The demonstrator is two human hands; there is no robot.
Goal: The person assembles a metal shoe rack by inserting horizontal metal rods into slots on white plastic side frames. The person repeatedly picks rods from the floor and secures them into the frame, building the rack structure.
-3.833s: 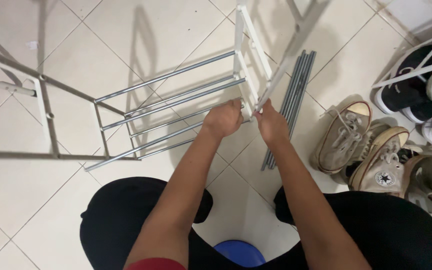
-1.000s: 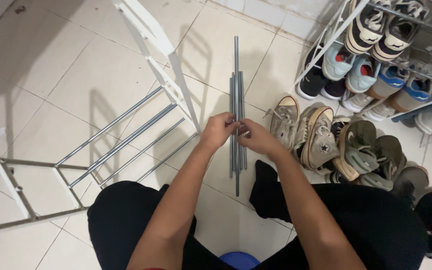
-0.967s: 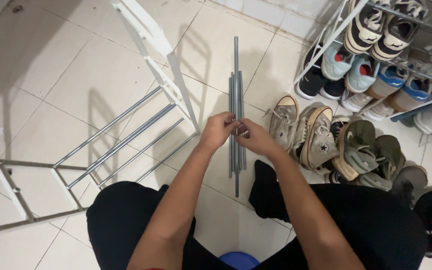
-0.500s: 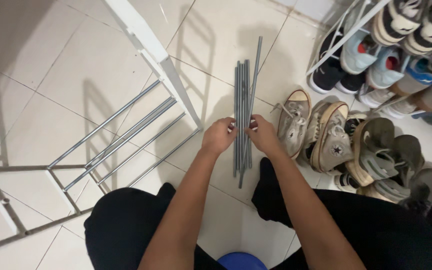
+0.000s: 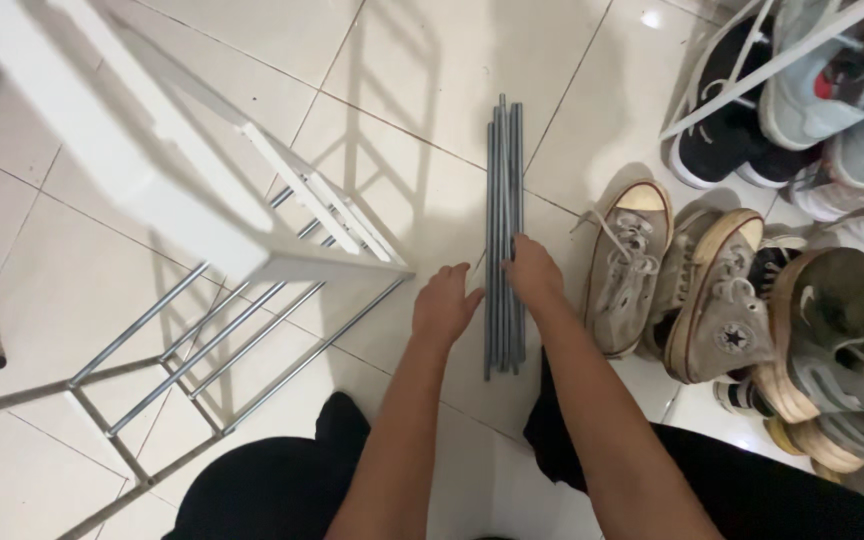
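Note:
A bundle of several thin grey metal rods [image 5: 505,180] lies on the tiled floor, pointing away from me. My right hand [image 5: 534,272] rests on top of the bundle near its near end, fingers curled over the rods. My left hand [image 5: 444,305] lies just left of the bundle, fingers apart, fingertips touching its side. To the left stands a partly built rack: a white side frame [image 5: 252,200] tilted over the floor, with several metal rods [image 5: 242,335] fixed into it.
Worn canvas sneakers [image 5: 632,265] and other shoes [image 5: 812,330] lie right of the rods, close to my right arm. A white shoe rack [image 5: 752,70] full of shoes stands at the top right. My black-clad knees are at the bottom.
The rod that stuck out at an angle now lies straight with the bundle. Both hands have sunk to the floor. The white frame looms larger at the left.

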